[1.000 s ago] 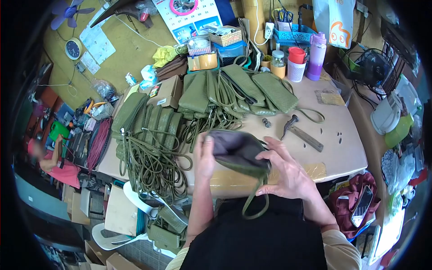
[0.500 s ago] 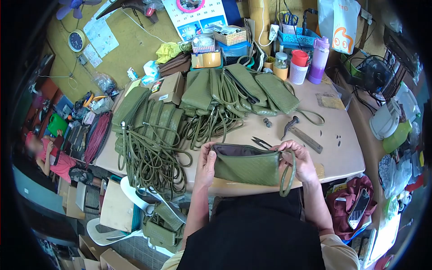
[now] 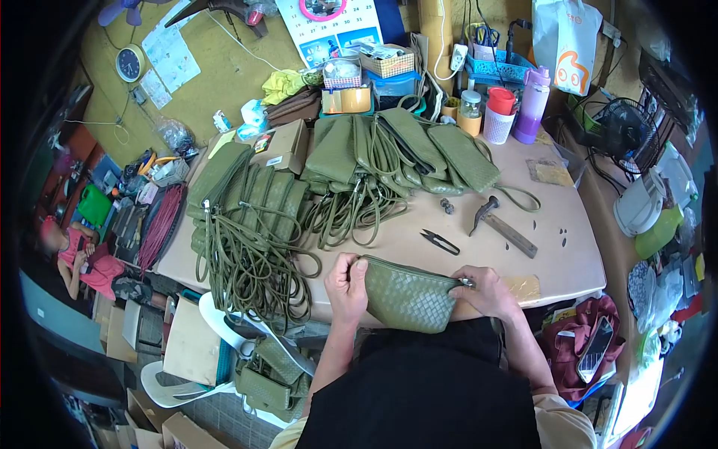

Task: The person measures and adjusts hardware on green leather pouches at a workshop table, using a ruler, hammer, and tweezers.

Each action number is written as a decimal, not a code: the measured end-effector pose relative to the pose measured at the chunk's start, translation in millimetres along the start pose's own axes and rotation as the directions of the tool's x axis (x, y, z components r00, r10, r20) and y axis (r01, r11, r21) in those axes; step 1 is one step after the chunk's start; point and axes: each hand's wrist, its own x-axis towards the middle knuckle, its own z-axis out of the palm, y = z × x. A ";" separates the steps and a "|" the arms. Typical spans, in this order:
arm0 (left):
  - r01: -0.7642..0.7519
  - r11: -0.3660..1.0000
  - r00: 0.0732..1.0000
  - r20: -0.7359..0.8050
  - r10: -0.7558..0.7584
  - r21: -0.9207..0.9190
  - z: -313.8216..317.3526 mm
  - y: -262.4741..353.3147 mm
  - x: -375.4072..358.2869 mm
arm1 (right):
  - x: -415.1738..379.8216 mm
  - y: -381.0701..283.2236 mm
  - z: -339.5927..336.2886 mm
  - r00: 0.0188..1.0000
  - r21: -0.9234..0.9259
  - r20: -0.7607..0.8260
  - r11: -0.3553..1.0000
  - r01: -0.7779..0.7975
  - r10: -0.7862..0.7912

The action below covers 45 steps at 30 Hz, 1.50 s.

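Observation:
A green woven-pattern zip pouch [image 3: 410, 298] hangs between my two hands at the table's front edge, tilted down to the right. My left hand [image 3: 346, 290] is closed on its upper left corner. At the other top corner, my right hand [image 3: 486, 293] grips the pouch, with a small metal piece showing by the fingers. The pouch's mouth looks closed, and no lining shows. Its wrist strap is hidden. Beyond it on the table lie black thread snips [image 3: 440, 242] and a hammer [image 3: 505, 227] with a wooden handle.
Stacked green pouches [image 3: 250, 198] with tangled straps cover the table's left side, with more pouches [image 3: 407, 153] at the back. A purple bottle [image 3: 532, 105] and a red-lidded cup [image 3: 499, 114] stand back right. A person in pink [image 3: 93, 262] sits far left.
The pouch has tipped lower on the right, and its open mouth with dark lining is out of sight now. My right hand has moved down and left; the strap loop is hidden.

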 end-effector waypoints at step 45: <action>-0.257 0.784 0.858 0.506 -0.084 0.565 66.3 -25.2 -14.5 | 43.1 45.6 28.3 0.957 0.304 -0.275 0.953 -0.009 0.096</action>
